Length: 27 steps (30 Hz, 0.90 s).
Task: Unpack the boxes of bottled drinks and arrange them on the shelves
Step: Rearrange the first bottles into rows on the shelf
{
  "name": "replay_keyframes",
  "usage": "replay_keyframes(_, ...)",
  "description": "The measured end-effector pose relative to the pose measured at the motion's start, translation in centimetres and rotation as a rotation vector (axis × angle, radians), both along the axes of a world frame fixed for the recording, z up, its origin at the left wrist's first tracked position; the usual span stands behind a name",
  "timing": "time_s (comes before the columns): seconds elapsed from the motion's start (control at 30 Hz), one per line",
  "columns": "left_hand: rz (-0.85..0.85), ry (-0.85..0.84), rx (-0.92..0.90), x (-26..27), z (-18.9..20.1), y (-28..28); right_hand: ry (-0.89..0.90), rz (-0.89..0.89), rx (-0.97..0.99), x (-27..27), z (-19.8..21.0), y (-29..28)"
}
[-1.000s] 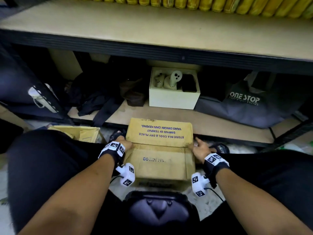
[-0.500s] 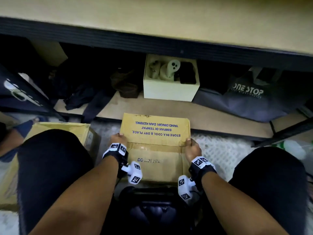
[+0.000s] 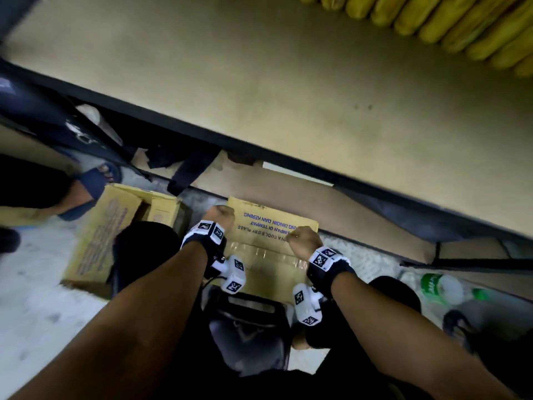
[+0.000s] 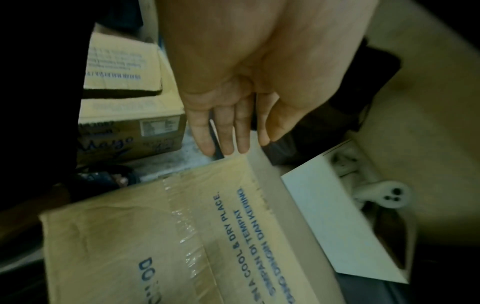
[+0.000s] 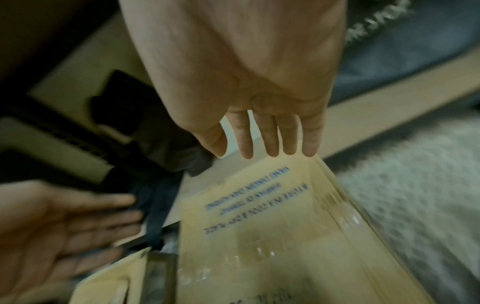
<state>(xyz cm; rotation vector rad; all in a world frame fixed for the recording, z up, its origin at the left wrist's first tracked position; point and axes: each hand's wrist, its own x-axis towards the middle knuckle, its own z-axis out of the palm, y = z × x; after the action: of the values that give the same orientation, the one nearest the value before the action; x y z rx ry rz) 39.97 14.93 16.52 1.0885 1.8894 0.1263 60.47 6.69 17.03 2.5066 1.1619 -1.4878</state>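
A taped, closed cardboard box (image 3: 274, 226) printed "STORE IN A COOL & DRY PLACE" stands on the floor between my knees. My left hand (image 3: 220, 217) hovers over its far left corner. In the left wrist view the left hand (image 4: 228, 131) has straight fingers ending just above the box (image 4: 182, 236). My right hand (image 3: 304, 241) is over the far right corner. The right wrist view shows the right hand (image 5: 270, 133) with straight fingers whose tips reach the box (image 5: 272, 226) edge; contact is unclear. Neither hand holds anything. Yellow bottles (image 3: 432, 24) line the shelf (image 3: 259, 82) above.
An opened cardboard box (image 3: 115, 226) lies to the left, beside another person's sandalled foot (image 3: 86, 192). A white box of controllers (image 4: 337, 216) and a dark bag (image 5: 389, 61) sit on the low shelf. A plastic bottle (image 3: 441, 287) lies on the floor at right.
Both hands have let go of the box's sides and now hover over its far corners with straight fingers. The head view has tilted and swung up toward the shelf.
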Motion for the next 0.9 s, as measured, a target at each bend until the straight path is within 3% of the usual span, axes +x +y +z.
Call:
replay_keyframes(0.23, -0.197, -0.004, 0.053, -0.6, 17.2, -2.2, -0.031, 0.335, 0.22, -2.7, 18.4, 3.3)
replay_keyframes(0.5, -0.275, -0.027, 0.386, 0.3, 38.3, 2.1, -0.042, 0.626, 0.529, -3.1, 40.9, 7.6)
replay_keyframes(0.73, -0.299, 0.01, 0.719, -1.4, 54.0, 7.4, -0.164, 0.943, 0.833, -3.9, 55.8, 9.3)
replay_keyframes(0.9, -0.302, 0.05, 0.808, -3.0, 61.5, 11.8, -0.227, 0.972, 1.042, -4.7, 64.3, 13.4)
